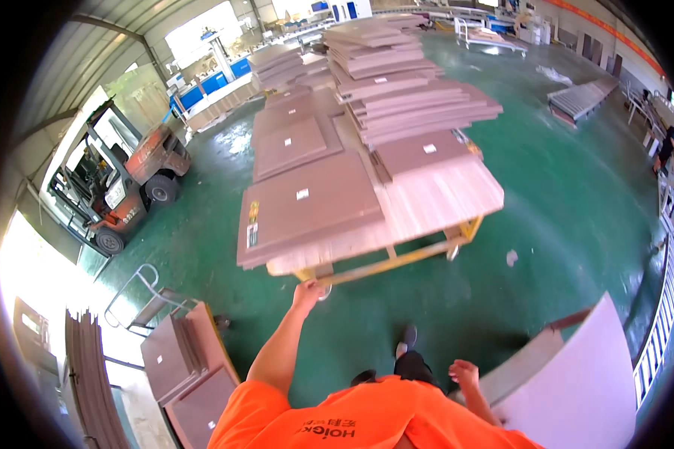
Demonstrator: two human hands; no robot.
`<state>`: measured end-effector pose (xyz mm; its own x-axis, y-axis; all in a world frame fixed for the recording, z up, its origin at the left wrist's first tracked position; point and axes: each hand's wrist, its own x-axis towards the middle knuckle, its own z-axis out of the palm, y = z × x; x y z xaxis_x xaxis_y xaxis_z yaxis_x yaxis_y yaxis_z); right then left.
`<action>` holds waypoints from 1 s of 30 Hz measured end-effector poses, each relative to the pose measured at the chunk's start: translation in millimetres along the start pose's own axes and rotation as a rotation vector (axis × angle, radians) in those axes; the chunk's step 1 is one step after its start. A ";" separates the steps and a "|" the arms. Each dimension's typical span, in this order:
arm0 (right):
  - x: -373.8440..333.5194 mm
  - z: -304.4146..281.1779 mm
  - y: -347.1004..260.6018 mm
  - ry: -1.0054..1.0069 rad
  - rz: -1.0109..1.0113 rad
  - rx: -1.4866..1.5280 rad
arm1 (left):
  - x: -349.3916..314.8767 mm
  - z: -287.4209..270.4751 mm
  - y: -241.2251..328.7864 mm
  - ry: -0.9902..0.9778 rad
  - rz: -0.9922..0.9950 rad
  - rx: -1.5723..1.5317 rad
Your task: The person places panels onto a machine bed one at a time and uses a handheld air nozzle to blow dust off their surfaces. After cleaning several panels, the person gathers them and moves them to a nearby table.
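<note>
The cart [445,196], just beyond the left hand [306,295], bears brown panels [326,213] and looks heavy, stiff; that hand meets its yellow rail [397,261], whether closed I cannot tell; rightward along it suits holding; the right hand [465,373] is empty, loosely curled.

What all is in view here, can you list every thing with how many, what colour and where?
Cart: one, yellow frame, pale top, centre
Panels: many, brown, stacked on and beyond the cart
Forklift: one, orange and black, left
Trolley: one, pale handle, lower left
Leaning panels: several, brown, lower left
Board: one, pale, lower right
Roller conveyor: one, grey, upper right
Machinery: too small to count, blue and white, background
Floor: one, green, throughout
Another person: one, dark clothing, right edge
Shirt: one, orange, bottom
Left hand: one, bare, on the cart's near edge
Right hand: one, bare, near the board
</note>
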<state>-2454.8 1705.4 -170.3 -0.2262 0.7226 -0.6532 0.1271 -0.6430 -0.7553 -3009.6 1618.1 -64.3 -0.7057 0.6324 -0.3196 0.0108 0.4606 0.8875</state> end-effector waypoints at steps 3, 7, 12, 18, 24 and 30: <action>97.1 54.6 -67.9 -0.019 -0.054 0.002 | 91.9 35.4 81.4 -0.078 -0.028 -0.159; 178.4 136.3 -218.9 -0.091 -0.251 -0.017 | 203.1 28.9 168.6 -0.106 -0.104 -0.239; 259.6 202.2 -349.8 -0.068 -0.495 -0.115 | 414.0 3.2 277.6 -0.094 -0.008 -0.431; 287.2 230.0 -354.3 0.133 -0.225 0.026 | 653.4 47.0 379.0 -0.022 -0.013 -0.606; 288.0 307.0 -437.6 0.223 -0.205 -0.071 | 795.2 81.4 444.5 0.036 -0.091 -0.531; 387.9 416.5 -531.6 -0.014 -0.417 -0.119 | 851.1 89.6 438.6 0.013 0.038 -0.670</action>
<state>-3012.3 2221.7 0.2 -0.2943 0.9103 -0.2911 0.1322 -0.2628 -0.9557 -3542.0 2414.2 23.1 -0.7221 0.6310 -0.2836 -0.4032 -0.0508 0.9137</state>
